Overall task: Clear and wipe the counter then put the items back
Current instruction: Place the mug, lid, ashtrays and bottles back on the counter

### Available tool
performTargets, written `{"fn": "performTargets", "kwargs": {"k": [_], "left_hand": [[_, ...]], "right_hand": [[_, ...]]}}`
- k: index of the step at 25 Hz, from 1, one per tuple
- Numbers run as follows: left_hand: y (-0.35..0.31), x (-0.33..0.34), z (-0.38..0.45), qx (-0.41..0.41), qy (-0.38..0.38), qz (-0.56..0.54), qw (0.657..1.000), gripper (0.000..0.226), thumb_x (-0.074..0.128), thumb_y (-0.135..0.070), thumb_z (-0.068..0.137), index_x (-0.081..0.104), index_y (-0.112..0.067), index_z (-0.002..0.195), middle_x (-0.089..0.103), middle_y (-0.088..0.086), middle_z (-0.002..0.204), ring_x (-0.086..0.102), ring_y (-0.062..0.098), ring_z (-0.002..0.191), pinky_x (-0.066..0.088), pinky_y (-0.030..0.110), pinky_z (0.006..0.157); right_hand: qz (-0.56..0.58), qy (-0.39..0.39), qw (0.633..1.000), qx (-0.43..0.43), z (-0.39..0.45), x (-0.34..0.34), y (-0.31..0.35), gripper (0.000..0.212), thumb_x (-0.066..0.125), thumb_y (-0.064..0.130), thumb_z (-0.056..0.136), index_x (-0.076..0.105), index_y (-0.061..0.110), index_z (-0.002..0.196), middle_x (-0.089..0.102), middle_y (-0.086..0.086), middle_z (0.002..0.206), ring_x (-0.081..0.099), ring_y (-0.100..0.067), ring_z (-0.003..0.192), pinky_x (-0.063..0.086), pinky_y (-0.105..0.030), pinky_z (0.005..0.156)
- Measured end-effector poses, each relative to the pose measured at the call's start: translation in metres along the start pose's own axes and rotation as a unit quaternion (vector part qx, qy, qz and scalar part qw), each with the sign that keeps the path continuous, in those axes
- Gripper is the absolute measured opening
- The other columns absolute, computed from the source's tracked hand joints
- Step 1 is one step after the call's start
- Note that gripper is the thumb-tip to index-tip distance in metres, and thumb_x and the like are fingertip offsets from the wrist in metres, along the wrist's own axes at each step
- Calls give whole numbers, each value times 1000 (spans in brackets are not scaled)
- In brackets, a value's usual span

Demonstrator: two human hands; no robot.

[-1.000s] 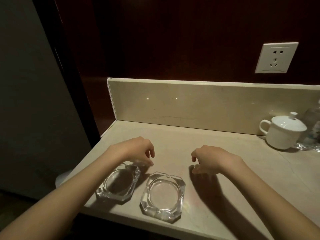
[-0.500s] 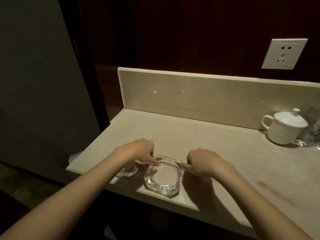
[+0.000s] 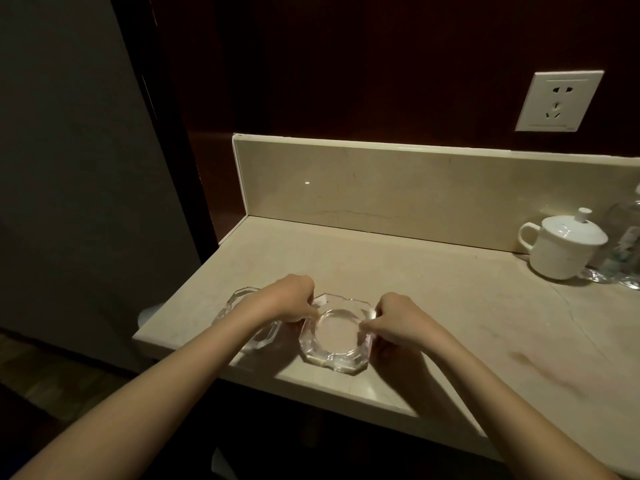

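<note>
Two clear glass ashtrays sit near the front edge of the beige stone counter (image 3: 433,278). My left hand (image 3: 291,299) pinches the left rim of the right ashtray (image 3: 336,344), and my right hand (image 3: 394,317) pinches its right rim. That ashtray looks to rest on the counter. The left ashtray (image 3: 258,337) lies beside it, largely hidden under my left forearm.
A white lidded mug (image 3: 561,247) stands at the back right, with a clear plastic water bottle (image 3: 627,247) behind it at the frame edge. A beige backsplash (image 3: 398,192) runs along the rear. A wall socket (image 3: 557,100) sits above. The counter ends at left beside a dark wall.
Both hands came back from the middle of the counter and closed on the right ashtray's rims. The view shifted left and pulled back a little.
</note>
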State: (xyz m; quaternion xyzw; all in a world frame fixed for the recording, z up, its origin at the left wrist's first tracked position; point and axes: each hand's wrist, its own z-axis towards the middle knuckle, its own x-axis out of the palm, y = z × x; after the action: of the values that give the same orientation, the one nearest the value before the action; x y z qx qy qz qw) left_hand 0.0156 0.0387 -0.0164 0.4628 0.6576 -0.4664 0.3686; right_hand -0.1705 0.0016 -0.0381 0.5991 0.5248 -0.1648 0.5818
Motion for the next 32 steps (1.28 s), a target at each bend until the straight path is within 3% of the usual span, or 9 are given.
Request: {"fn": "performTargets", "kwargs": {"k": [4,7,10,15,18,21,26,28,32], "left_hand": [[2,-26,28,22,-48,-7,999,33,65,-20,88,47,-15,61,64,11,79,62,27,73,52,33,69],[14,-51,51,29,-58,-28,998,31,65,-17,88,48,-14,63,68,17,87,68,32,84,57,39,78],[41,-72,73,25,-59,-71,995,24,63,-10,87,56,-5,64,67,15,74,70,27,68,60,32,62],[91,-99,99,-10,-74,-83,994,19,60,-6,87,62,0,69,59,8,60,61,20,51,53,22,45],[119,-112,114,-36,-89,-70,993,18,61,-7,89,60,-2,72,61,9,67,61,18,51,56,26,50],[142,-121,135,-60,-107,-24,992,11,60,-8,89,60,0,81,65,14,82,67,24,60,60,34,59],[159,-122,159,-89,-120,59,987,11,54,-5,90,60,0,99,64,17,104,64,32,95,52,35,76],[161,-118,166,-100,-125,84,984,17,52,-3,91,58,-1,107,62,16,112,60,33,105,49,35,80],[166,-112,175,-117,-135,121,976,31,48,1,90,53,-1,120,57,18,123,55,34,116,48,37,90]], "right_hand": [[68,-38,997,-1,27,-20,8,26,66,18,79,61,-2,62,70,-24,73,70,-35,73,58,-46,71],[132,-38,990,-6,51,-35,22,37,62,9,85,50,5,51,64,-10,48,68,-25,51,57,-29,54],[172,-28,985,-17,80,-38,43,35,62,6,88,48,5,56,57,-4,39,62,-16,38,48,-20,42],[199,-11,980,-32,143,-21,84,21,63,9,89,58,-6,75,60,-9,45,62,-16,41,54,-24,47],[190,-8,981,-32,180,-10,110,24,64,10,88,57,-4,70,63,-11,50,65,-21,46,57,-29,51],[129,-19,991,-27,214,-3,132,30,67,21,87,55,4,65,70,-24,81,69,-36,76,55,-43,75],[35,-25,999,-6,252,5,155,46,63,30,90,38,10,57,49,-8,71,46,-25,74,28,-25,47],[20,-23,1000,1,259,11,159,46,62,31,91,37,11,58,48,-10,79,44,-24,75,25,-23,45],[5,-17,1000,-2,275,22,162,47,62,32,91,37,11,58,48,-7,68,45,-23,76,28,-28,47]]}}
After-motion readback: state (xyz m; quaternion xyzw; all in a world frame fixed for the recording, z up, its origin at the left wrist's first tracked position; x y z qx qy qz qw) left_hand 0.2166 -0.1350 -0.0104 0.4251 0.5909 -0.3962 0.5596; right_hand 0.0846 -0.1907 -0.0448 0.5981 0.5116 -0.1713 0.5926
